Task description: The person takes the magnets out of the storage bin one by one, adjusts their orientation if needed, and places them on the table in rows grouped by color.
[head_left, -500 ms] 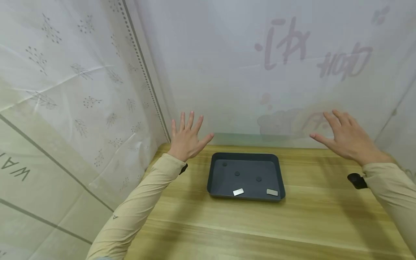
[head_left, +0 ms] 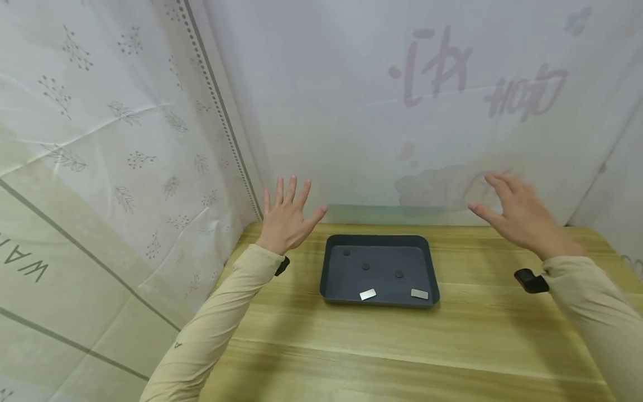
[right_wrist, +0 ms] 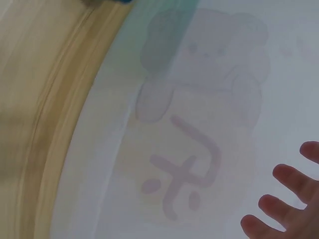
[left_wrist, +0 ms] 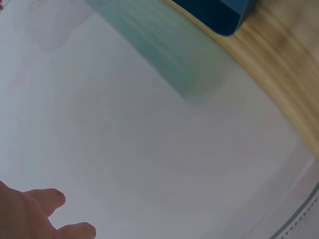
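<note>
A dark grey rectangular tray (head_left: 379, 241) rests on the wooden table. Inside lie several small dark round discs, one disc (head_left: 365, 267) near its middle, and two silvery rectangular pieces along the near side, a left piece (head_left: 368, 294) and a right piece (head_left: 419, 293). My left hand (head_left: 286, 220) hovers to the left of the tray with its fingers spread, touching nothing. Off to the right of the tray, my right hand (head_left: 524, 218) is raised in the air, fingers extended and holding nothing. Fingertips of each hand show in the wrist views.
The wooden table (head_left: 311, 357) extends around the tray. Behind it hangs a pale printed curtain (head_left: 321, 111), and a leaf-patterned curtain (head_left: 125, 167) hangs on the left. Black wrist devices sit under both cuffs, such as the right device (head_left: 531, 281).
My right hand has moved left, closer to the tray. The left hand has barely shifted, and the tray's pieces lie as before.
</note>
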Action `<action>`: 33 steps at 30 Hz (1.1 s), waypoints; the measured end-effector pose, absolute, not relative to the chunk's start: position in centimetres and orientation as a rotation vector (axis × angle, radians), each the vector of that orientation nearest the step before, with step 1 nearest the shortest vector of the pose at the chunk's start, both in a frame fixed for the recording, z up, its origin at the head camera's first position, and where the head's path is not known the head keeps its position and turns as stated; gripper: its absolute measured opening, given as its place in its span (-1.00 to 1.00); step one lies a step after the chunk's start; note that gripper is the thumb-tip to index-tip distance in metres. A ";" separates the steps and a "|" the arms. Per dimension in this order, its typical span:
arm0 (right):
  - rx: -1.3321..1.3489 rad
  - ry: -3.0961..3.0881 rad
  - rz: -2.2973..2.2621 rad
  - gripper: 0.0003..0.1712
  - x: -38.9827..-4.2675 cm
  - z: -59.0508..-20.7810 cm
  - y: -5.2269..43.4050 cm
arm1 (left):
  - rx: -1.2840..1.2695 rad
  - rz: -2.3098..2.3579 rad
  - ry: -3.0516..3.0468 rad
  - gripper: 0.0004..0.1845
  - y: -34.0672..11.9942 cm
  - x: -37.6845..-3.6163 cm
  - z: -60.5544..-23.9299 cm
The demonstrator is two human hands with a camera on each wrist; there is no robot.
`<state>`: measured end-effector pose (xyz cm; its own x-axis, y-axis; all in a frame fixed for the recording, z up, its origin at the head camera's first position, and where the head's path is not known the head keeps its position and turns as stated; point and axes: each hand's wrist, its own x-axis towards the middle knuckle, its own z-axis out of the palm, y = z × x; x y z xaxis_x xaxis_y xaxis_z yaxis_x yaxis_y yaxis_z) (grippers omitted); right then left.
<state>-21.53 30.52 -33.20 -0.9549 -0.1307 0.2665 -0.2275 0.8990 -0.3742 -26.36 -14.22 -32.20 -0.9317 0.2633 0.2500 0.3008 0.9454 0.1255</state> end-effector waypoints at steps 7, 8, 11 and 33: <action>0.336 -2.853 0.688 -0.13 -20.7 -34.7 28.6 | -0.411 -0.401 -2.877 -0.12 -14.6 -25.6 -33.5; 0.346 -2.859 0.691 -0.15 -20.5 -35.0 28.3 | -0.412 -0.444 -2.877 -0.13 -14.6 -25.5 -33.8; 0.370 -2.868 0.707 -0.23 -19.9 -36.1 27.3 | -0.413 -0.618 -2.894 -0.15 -14.8 -25.2 -34.5; 0.480 -2.757 0.966 -0.55 -18.2 -43.7 24.1 | 0.061 -2.015 -2.780 -0.45 -16.7 -25.7 -42.0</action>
